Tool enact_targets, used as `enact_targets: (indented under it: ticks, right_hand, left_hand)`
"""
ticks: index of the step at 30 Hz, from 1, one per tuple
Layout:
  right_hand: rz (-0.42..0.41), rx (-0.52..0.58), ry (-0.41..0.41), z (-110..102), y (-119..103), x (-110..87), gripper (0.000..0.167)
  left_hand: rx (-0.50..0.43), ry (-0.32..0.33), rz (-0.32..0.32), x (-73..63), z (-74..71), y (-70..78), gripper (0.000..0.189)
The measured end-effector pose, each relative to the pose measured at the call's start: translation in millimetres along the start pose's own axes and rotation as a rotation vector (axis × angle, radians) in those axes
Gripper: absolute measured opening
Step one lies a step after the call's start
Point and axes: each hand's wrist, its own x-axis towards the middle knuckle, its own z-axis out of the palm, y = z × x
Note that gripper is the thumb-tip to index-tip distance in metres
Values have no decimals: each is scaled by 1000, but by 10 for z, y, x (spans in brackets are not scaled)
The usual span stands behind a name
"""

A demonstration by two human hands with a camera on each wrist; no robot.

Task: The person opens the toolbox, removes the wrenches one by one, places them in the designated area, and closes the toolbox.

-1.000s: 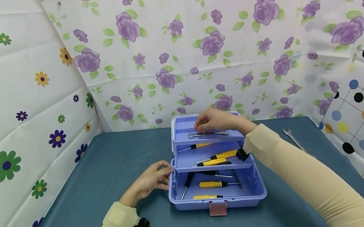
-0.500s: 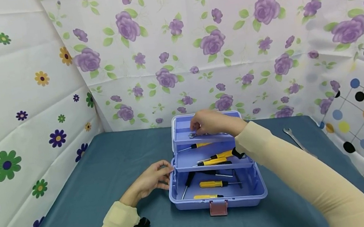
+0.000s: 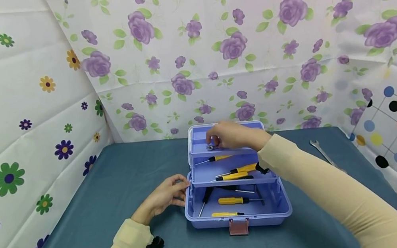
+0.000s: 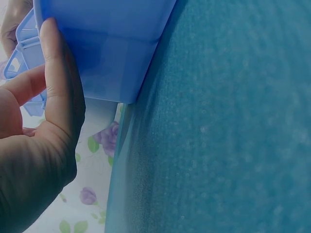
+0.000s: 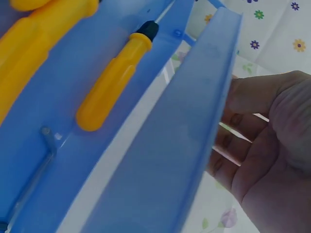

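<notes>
A periwinkle-blue toolbox stands with its stepped trays raised. My left hand touches its left side near the rim; in the left wrist view, straight fingers lie against the blue wall. Above the top tray, my right hand reaches down with curled fingers and grips a wrench. One end of that wrench shows below the fingertips, and the hand covers the rest. In the right wrist view, the tray wall partly hides the right fingers.
Yellow-handled screwdrivers lie in the middle tray. The bottom compartment holds a yellow screwdriver, a black-handled one and other tools. Another wrench lies on the teal cloth at right. A pink latch hangs in front.
My right hand has moved slightly left and down over the top tray. The wrench, earlier seen nearly whole, now shows only its left end. My left hand has stayed in place.
</notes>
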Motion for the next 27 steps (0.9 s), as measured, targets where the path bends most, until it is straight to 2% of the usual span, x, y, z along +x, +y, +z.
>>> enact_targets:
  ticks: [14, 19, 27]
  right_hand:
    - [-26, -5, -35, 39, 13, -7, 43]
    - [-32, 1, -53, 48, 26, -6, 42]
    - [-43, -3, -33, 50, 18, -1, 37]
  left_hand:
    - [-2, 1, -3, 1, 0, -4, 25]
    - [-1, -2, 0, -8, 3, -10, 25]
    - [-2, -4, 1, -3, 2, 3, 24]
